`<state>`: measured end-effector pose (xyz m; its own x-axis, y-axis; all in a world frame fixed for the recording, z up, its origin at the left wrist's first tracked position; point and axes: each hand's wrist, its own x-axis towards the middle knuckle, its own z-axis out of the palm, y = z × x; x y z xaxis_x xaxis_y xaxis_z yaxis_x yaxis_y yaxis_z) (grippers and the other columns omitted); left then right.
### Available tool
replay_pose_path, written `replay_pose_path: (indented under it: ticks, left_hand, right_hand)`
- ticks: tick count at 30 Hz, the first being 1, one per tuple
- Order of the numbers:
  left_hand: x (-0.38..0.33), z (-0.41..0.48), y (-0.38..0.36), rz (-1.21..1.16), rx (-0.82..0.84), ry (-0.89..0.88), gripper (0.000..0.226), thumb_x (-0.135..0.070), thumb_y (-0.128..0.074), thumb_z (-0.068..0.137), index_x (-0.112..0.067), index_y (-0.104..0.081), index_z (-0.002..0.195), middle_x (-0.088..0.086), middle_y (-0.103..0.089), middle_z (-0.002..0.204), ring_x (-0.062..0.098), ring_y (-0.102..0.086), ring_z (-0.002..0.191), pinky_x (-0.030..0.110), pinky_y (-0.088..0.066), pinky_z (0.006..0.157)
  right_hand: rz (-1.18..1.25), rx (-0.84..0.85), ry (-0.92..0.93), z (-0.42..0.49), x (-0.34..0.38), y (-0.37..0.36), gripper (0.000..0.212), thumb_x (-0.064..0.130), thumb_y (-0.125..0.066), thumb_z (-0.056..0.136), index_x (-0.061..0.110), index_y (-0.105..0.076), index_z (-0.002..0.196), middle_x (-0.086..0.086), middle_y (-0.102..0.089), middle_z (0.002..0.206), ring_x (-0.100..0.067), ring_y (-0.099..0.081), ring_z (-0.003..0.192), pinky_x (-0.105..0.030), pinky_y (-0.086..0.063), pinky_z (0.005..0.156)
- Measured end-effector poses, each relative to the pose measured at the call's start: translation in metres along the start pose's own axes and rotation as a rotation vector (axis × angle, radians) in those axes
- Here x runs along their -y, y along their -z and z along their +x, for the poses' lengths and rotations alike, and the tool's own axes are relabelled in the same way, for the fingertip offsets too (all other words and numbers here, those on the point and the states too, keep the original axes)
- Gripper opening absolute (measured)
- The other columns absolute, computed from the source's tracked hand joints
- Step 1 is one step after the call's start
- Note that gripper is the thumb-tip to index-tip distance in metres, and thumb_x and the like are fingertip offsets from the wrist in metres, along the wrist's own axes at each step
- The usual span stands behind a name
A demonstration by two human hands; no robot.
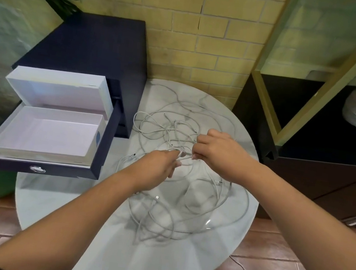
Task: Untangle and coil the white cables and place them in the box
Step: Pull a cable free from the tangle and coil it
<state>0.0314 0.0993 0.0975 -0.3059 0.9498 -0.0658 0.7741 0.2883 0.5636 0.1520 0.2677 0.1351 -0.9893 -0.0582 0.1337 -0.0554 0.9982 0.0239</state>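
— Both hands pinch strands at one knot. The left hand [160, 167] has its fingertips closed on a loop, and the right hand [220, 156] nips a strand just beside them, so the two grips almost touch.

— Where does the rest lie from there?

— All round them. The tangle of thin white cables [163, 130] sprawls over the round white marble-patterned table [89, 225], with loops beyond the hands towards the wall and a thicker heap on the near side. One strand trails off the near right edge to the floor. I'd say the mess has no single long axis; only the short held span runs left to right between the hands.

— And the box?

— The open white cardboard box [60, 112] sits in a pulled-out dark navy drawer [101, 146], well left of the knot. Its lid stands up at the back, and nothing is inside. It's nearer the left hand.

— Their pose?

— Both forearms reach forward and converge. The left palm faces down with its wrist low over the cables, while the right wrist is higher and its knuckles arched. Nothing looks coiled yet, so I judge the untangling has barely begun.
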Motion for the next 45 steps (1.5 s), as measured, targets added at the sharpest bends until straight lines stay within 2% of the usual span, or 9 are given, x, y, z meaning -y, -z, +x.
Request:
replay_pose_path:
  ticks: [8,15,18,21,26,29,34,41,45]
  left_hand:
    - [0.007,-0.011,0.015,-0.309,-0.025,0.093,0.034,-0.034,-0.041,0.101,-0.006,-0.060,0.099,-0.005,-0.055,0.068,0.009,-0.052,0.064,0.033,-0.049,0.072]
    - [0.014,-0.016,0.024,-0.487,-0.089,0.111,0.031,-0.034,-0.038,0.103,-0.019,-0.065,0.107,-0.008,-0.050,0.064,0.000,-0.046,0.055,0.013,-0.041,0.060]
    - [0.016,-0.019,0.027,-0.575,-0.107,0.111,0.028,-0.031,-0.038,0.103,-0.024,-0.065,0.096,-0.009,-0.045,0.061,0.001,-0.046,0.056,0.009,-0.040,0.057]
    - [0.016,-0.022,0.030,-0.673,-0.132,0.103,0.030,-0.030,-0.039,0.103,-0.024,-0.064,0.086,-0.010,-0.041,0.057,0.009,-0.046,0.061,0.009,-0.041,0.056]
    - [0.025,-0.026,0.033,-0.805,-0.111,0.144,0.032,-0.029,-0.037,0.104,-0.019,-0.064,0.089,-0.010,-0.038,0.058,0.006,-0.039,0.055,0.021,-0.045,0.066]
    - [0.029,-0.031,0.038,-0.830,-0.077,0.151,0.033,-0.027,-0.036,0.104,-0.015,-0.064,0.090,-0.012,-0.037,0.056,0.005,-0.039,0.054,0.023,-0.046,0.068]
    - [0.024,-0.035,0.041,-0.869,0.028,0.132,0.037,-0.026,-0.033,0.105,-0.011,-0.065,0.095,-0.010,-0.036,0.053,0.005,-0.040,0.052,0.021,-0.048,0.066]
    - [0.012,-0.027,0.054,-1.112,-0.019,0.122,0.031,-0.015,-0.031,0.105,-0.014,-0.061,0.114,-0.008,-0.049,0.058,0.007,-0.048,0.057,0.030,-0.050,0.081]
    - [0.014,-0.021,0.054,-1.139,-0.061,0.158,0.035,-0.007,-0.036,0.102,-0.008,-0.046,0.136,-0.004,-0.059,0.072,0.009,-0.054,0.067,0.027,-0.044,0.079]
  right_hand:
    - [-0.106,-0.001,-0.072,0.018,0.020,0.002,0.011,0.019,-0.076,0.078,0.016,-0.069,0.087,-0.002,-0.053,0.081,-0.022,-0.055,0.059,-0.030,-0.035,0.050]
    - [0.123,-0.045,-0.196,0.023,0.038,-0.005,0.021,-0.002,-0.050,0.088,0.010,-0.058,0.104,-0.006,-0.059,0.100,-0.024,-0.053,0.088,-0.030,-0.039,0.073]
    - [0.180,-0.103,-0.254,0.027,0.039,-0.008,0.012,0.018,-0.049,0.097,0.012,-0.059,0.097,0.001,-0.061,0.089,-0.021,-0.050,0.083,-0.037,-0.042,0.077]
    - [0.265,-0.142,-0.373,0.028,0.036,-0.012,0.029,0.042,-0.045,0.097,0.015,-0.056,0.092,0.006,-0.057,0.081,-0.017,-0.044,0.080,-0.033,-0.037,0.071]
    - [0.384,-0.165,-0.421,0.022,0.037,-0.031,0.010,0.014,-0.048,0.098,0.016,-0.057,0.098,0.004,-0.062,0.092,-0.018,-0.044,0.091,-0.029,-0.043,0.073]
    - [0.467,-0.208,-0.577,0.020,0.037,-0.037,0.011,0.020,-0.048,0.099,0.019,-0.057,0.093,0.012,-0.059,0.082,-0.014,-0.044,0.091,-0.020,-0.035,0.068]
    - [0.591,-0.279,-0.704,0.032,0.043,-0.035,0.024,0.035,-0.051,0.097,0.015,-0.054,0.083,0.003,-0.058,0.064,-0.016,-0.054,0.065,-0.035,-0.039,0.057]
    - [0.631,-0.001,-0.649,0.044,0.060,-0.040,0.033,0.033,-0.043,0.100,0.015,-0.060,0.078,0.006,-0.054,0.061,-0.015,-0.052,0.062,-0.033,-0.040,0.063]
    - [0.637,0.242,-0.521,0.036,0.081,-0.051,0.019,0.020,-0.041,0.100,0.011,-0.057,0.105,0.009,-0.059,0.071,-0.023,-0.059,0.076,-0.037,-0.046,0.073]
